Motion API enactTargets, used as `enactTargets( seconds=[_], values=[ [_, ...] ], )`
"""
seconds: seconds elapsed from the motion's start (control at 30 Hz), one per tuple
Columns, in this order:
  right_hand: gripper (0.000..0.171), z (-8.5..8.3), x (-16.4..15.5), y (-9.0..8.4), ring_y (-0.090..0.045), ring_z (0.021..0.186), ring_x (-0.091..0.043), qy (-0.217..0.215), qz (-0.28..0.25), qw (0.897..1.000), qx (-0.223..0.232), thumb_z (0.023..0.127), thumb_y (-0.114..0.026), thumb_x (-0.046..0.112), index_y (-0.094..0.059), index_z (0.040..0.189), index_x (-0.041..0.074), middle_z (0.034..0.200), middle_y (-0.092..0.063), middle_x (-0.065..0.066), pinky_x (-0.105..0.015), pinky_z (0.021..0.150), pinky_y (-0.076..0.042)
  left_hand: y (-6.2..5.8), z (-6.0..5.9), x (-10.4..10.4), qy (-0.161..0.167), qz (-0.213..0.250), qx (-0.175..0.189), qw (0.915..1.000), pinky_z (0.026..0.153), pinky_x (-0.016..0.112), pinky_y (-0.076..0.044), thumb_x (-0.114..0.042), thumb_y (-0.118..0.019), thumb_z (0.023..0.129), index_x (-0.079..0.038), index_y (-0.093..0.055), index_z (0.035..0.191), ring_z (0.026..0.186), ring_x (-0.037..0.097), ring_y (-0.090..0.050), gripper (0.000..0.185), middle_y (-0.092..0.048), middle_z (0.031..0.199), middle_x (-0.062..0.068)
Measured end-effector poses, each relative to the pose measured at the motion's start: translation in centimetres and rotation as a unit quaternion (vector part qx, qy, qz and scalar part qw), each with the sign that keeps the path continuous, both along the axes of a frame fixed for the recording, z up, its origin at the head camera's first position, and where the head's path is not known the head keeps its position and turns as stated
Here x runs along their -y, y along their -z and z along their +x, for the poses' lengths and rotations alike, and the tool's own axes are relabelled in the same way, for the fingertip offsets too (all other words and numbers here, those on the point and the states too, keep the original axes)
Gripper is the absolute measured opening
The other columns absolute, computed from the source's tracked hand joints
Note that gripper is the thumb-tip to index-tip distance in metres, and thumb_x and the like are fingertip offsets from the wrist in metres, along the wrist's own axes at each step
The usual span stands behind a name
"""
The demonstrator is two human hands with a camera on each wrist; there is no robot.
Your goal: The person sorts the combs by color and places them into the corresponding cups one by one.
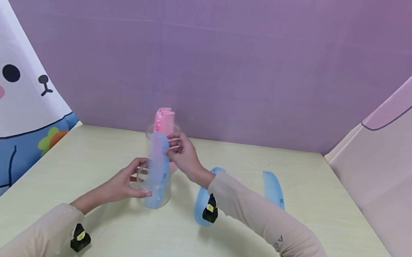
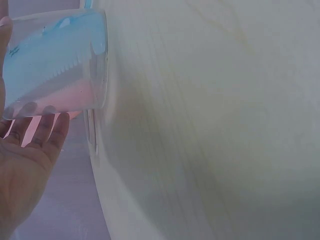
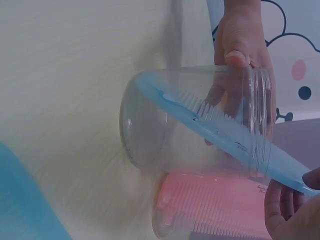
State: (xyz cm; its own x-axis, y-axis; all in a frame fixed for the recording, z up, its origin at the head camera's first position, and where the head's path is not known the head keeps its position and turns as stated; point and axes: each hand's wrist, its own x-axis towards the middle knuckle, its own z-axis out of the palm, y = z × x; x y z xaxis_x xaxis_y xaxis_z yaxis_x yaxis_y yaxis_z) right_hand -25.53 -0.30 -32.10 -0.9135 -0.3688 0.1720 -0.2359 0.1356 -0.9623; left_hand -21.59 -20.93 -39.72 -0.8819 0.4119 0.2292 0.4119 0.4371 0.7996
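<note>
My left hand (image 1: 122, 184) grips a clear plastic jar (image 1: 166, 193) at its near left side, its thumb in front and its fingers round the back. A blue comb (image 3: 197, 122) stands slanted inside this jar, teeth to one side, its top end above the rim. With thumb and fingertips, my right hand (image 1: 185, 158) pinches that upper end. Right behind is a second clear jar (image 1: 176, 130) holding pink combs (image 1: 165, 122), which rise past its rim. In the right wrist view, the pink combs lie alongside the front jar.
Two more blue combs lie on the pale table to the right: a nearer comb (image 1: 201, 205), partly covered by my right sleeve, and a farther comb (image 1: 273, 188) beyond the forearm. A purple backdrop (image 1: 242, 65) rises at the table's far edge, with printed cloths at both sides.
</note>
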Motion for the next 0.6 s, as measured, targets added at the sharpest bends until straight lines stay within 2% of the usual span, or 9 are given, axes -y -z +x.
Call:
enactTargets(
  seconds=[0.1,0.17,0.4,0.6],
  values=[
    [0.037,-0.9,0.0,1.0,-0.057,0.095,-0.023,-0.005,0.001,1.0,0.004,0.087,-0.054,-0.002,-0.046,0.122,0.009,0.113,-0.056,-0.013,-0.032,0.08,-0.054,0.0,0.0,0.0,0.001,0.0,-0.002,1.0,0.084,0.041,-0.051,-0.02,-0.079,0.07,-0.007,-0.03,0.132,0.109,0.035,-0.051,0.08,-0.042,0.128,0.017],
    [0.037,-0.9,-0.2,1.0,-0.057,0.094,-0.021,-0.006,0.003,1.0,0.008,0.087,-0.054,-0.001,-0.046,0.122,0.009,0.113,-0.056,-0.012,-0.032,0.08,-0.055,0.0,0.0,0.0,0.001,0.001,-0.002,1.0,0.084,0.042,-0.051,-0.02,-0.079,0.07,-0.007,-0.03,0.132,0.11,0.035,-0.051,0.08,-0.042,0.128,0.017],
    [0.038,-0.9,-1.1,0.3,-0.057,0.098,-0.025,-0.017,0.012,1.0,0.012,0.088,-0.055,0.003,-0.045,0.124,0.009,0.115,-0.055,-0.015,-0.031,0.08,-0.054,0.1,0.0,0.0,0.006,0.005,0.001,1.0,0.085,0.043,-0.051,-0.019,-0.079,0.07,-0.007,-0.029,0.132,0.111,0.036,-0.05,0.08,-0.042,0.129,0.016],
    [0.039,-1.1,-2.4,-0.3,-0.057,0.101,-0.026,-0.017,0.025,0.999,0.01,0.088,-0.056,0.006,-0.044,0.125,0.008,0.116,-0.056,-0.016,-0.03,0.08,-0.053,0.0,0.0,0.0,0.003,0.001,-0.002,1.0,0.084,0.034,-0.051,-0.02,-0.079,0.069,-0.007,-0.03,0.131,0.11,0.034,-0.051,0.08,-0.042,0.128,0.015]
  ],
)
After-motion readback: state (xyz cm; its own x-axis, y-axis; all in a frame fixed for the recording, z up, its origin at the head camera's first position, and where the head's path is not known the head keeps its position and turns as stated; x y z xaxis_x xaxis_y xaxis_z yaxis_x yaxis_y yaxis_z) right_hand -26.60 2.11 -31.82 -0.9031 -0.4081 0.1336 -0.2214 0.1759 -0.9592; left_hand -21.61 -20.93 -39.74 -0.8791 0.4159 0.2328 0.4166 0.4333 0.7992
